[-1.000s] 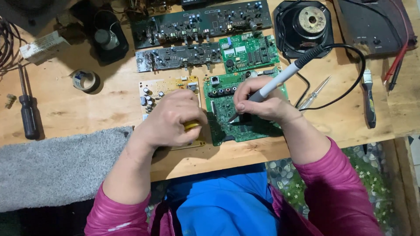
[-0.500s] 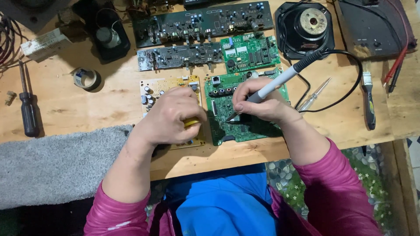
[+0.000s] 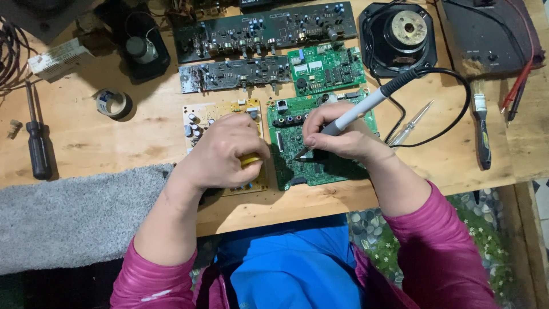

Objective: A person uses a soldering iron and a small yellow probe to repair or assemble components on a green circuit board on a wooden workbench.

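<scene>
Here, right hand (image 3: 343,137) closed pen-fashion on a grey soldering iron (image 3: 366,106), tip down on the green circuit board (image 3: 320,154) at the bench's near edge. Left hand (image 3: 226,151) curled on the yellow board (image 3: 220,114) just beside, pinching something small and yellow.

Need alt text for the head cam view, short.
Seen from above, a person's right hand holds a soldering iron with its tip on a green circuit board, while the left hand rests on a yellow board beside it. Around them on the wooden bench lie more boards, a speaker, screwdrivers and a grey mat.
</scene>
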